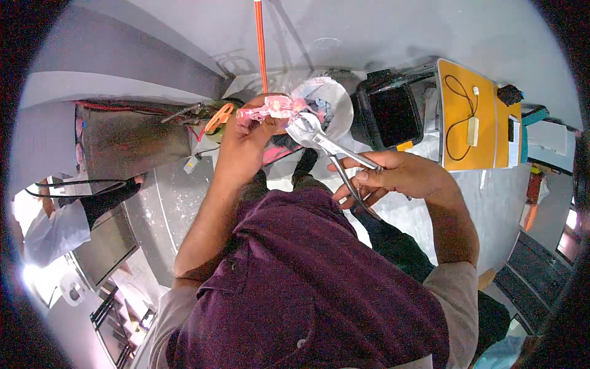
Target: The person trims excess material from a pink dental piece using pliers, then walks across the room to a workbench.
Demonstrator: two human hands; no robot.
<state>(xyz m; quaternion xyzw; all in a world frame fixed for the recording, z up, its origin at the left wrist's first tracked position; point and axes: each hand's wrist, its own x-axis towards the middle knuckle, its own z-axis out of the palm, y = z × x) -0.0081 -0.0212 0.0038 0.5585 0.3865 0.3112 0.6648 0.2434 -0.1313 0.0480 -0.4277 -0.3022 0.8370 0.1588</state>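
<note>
Your left hand [253, 132]: fingers closed in a pinch on the irregular pink piece [278, 107], which is held up in front of you, over the near-left side of the round white bin [337, 111]. The bin has mixed scraps inside, too small to identify.

Your right hand [388, 177]: partly open, fingers curled around the spread handles of the long metal tool [332, 146] – one handle passes under the thumb side, the other runs lower across the fingers. The tool's head is up against the lower right of the pink piece; whether it bites on it, cannot tell.

Surroundings: the black container [391, 115] stands just right of the bin. Further right, the yellow board [458, 114] carries a looped black cable [447, 126] and a small cream block [472, 131]. Orange handles [219, 118] show just left of your left hand, and a red-orange pole [261, 49] runs upward beyond it. Far left, another person [61, 227] in a pale garment is partly in view – hand beside a dark curved strip [80, 182].
</note>
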